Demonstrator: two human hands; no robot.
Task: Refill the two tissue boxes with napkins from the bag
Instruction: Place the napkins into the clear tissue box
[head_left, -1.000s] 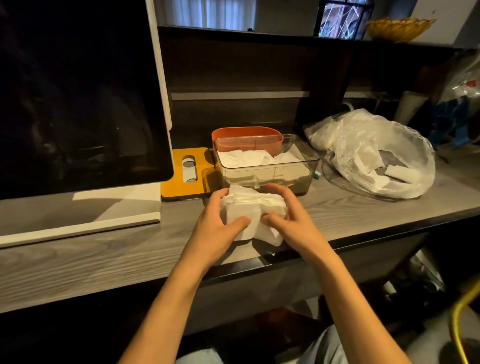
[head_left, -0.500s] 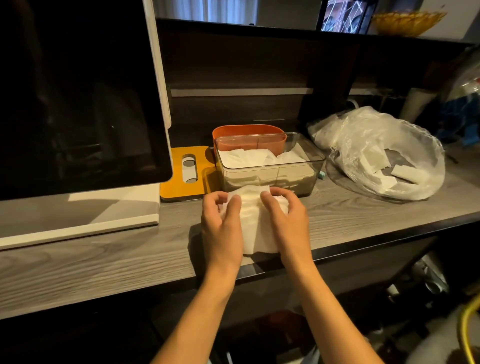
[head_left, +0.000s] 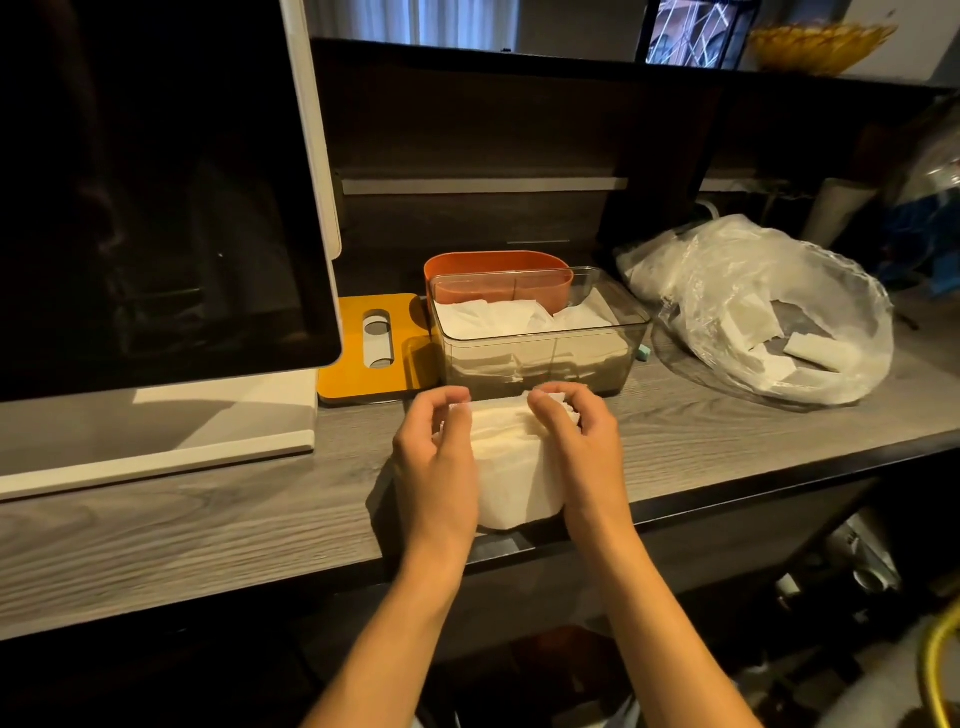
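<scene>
A stack of white napkins (head_left: 511, 465) lies on the grey wooden counter near its front edge. My left hand (head_left: 436, 465) grips its left side and my right hand (head_left: 584, 449) grips its right side, fingertips curled over the far top edge. Just behind stands a clear tissue box (head_left: 540, 358), partly filled with napkins. An orange tissue box (head_left: 496, 270) sits directly behind the clear one. A clear plastic bag (head_left: 769, 312) with loose napkins inside lies to the right.
A large dark screen with a white frame (head_left: 156, 208) stands at the left. An orange lid with a slot (head_left: 371, 345) lies flat beside the boxes. A dark shelf wall (head_left: 519, 145) backs the counter. A yellow bowl (head_left: 821, 44) sits on top.
Both hands have shifted from lying flat on the napkin stack to clasping its sides, with the fingertips now hooked on its far edge. The stack stays in place.
</scene>
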